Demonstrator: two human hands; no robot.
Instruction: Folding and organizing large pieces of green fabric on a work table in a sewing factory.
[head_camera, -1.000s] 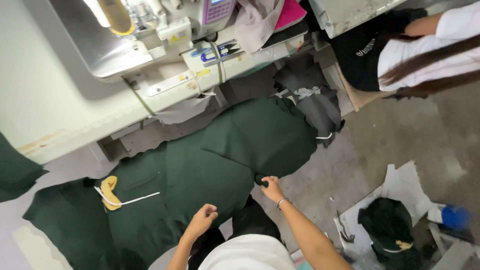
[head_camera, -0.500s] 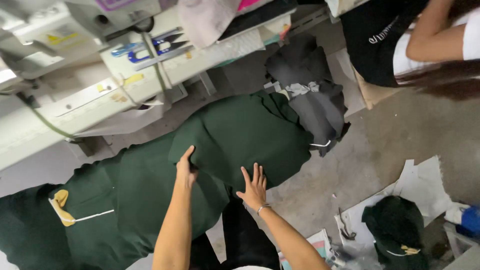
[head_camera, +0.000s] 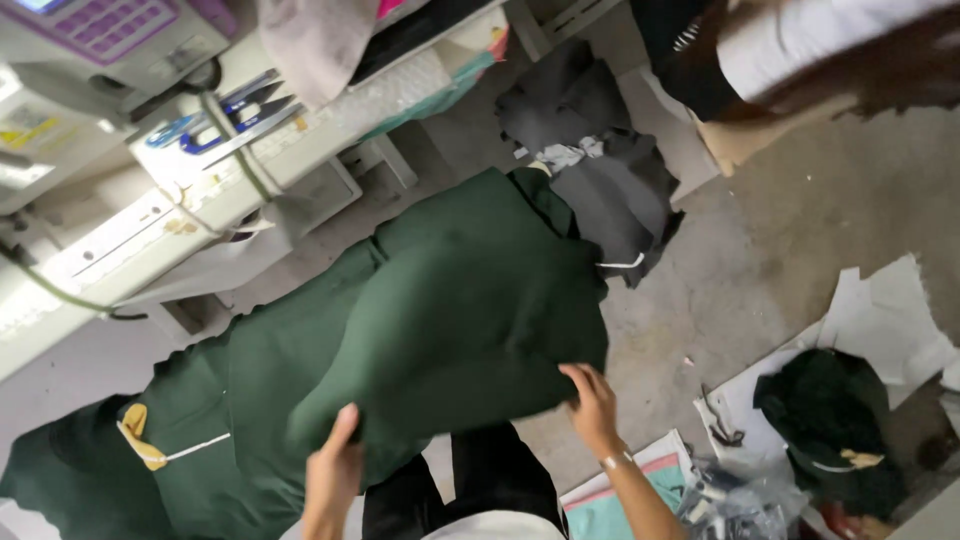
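Observation:
A big dark green garment piece (head_camera: 460, 300) lies spread over a pile of green fabric in front of me. My left hand (head_camera: 335, 465) grips its near left edge, fingers curled under the cloth. Over at the near right corner, my right hand (head_camera: 592, 405) pinches the same piece and lifts it a little. More green fabric with a yellow label and a white stripe (head_camera: 150, 445) lies at the lower left.
A sewing machine with a keypad (head_camera: 110, 35) and scissors (head_camera: 225, 125) stand at the upper left. Dark grey garments (head_camera: 600, 170) lie beyond the green pile. Another person (head_camera: 800, 60) sits upper right. White paper (head_camera: 880, 320) and a dark green bundle (head_camera: 830, 410) lie on the concrete floor.
Both hands went from lying flat on the green piece to gripping its near edge and lifting it. The view shifted left and closer.

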